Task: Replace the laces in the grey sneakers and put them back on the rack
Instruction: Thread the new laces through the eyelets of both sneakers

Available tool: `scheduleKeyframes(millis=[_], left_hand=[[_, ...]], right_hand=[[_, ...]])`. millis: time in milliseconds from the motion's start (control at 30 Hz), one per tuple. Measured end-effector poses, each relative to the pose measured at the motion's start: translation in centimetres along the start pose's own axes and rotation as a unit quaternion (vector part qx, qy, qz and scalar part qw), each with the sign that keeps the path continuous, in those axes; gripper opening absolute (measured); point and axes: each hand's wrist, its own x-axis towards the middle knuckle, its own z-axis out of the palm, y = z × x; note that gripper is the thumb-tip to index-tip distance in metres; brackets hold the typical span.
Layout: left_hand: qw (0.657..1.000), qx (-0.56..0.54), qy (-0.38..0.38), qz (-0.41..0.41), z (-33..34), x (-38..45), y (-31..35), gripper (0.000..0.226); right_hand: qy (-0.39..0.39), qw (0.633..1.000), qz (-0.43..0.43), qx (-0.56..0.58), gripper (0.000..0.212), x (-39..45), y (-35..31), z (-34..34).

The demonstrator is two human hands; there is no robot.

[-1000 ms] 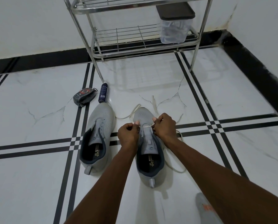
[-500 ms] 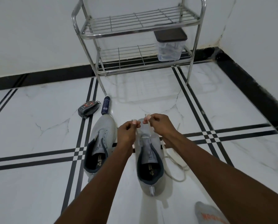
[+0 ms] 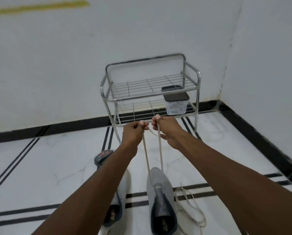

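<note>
Two grey sneakers stand on the floor. The right sneaker has a cream lace threaded through its lowest eyelets, and both lace ends run taut up to my hands. My left hand pinches one lace end, and my right hand pinches the other, both raised well above the shoe. The left sneaker sits partly hidden under my left forearm. Against the wall behind stands the steel rack with two wire shelves.
A second cream lace lies loose on the tiles right of the right sneaker. A clear container with a dark lid sits on the rack's lower shelf. A small dark pouch lies on the floor at left. Walls meet at the right corner.
Both hands have risen from the shoe's toe area, pulling the two lace ends up and taut. The camera has tilted upward, showing more of the wall and rack.
</note>
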Motion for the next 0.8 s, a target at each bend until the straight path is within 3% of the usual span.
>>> scheduleKeyframes(millis=[400, 567, 800], left_hand=[[0.993, 0.015, 0.035, 0.111, -1.7, 3.9, 13.3, 0.025], [0.989, 0.031, 0.057, 0.135, -2.2, 3.9, 16.3, 0.023], [0.987, -0.063, 0.092, 0.114, -1.2, 2.6, 16.3, 0.017]], right_hand=[[0.026, 0.983, -0.160, -0.085, 0.026, 0.6, -14.3, 0.9], [0.029, 0.976, -0.193, -0.100, 0.022, -0.1, -16.4, 1.0], [0.074, 0.973, -0.199, -0.091, 0.009, -0.2, -16.7, 1.7]])
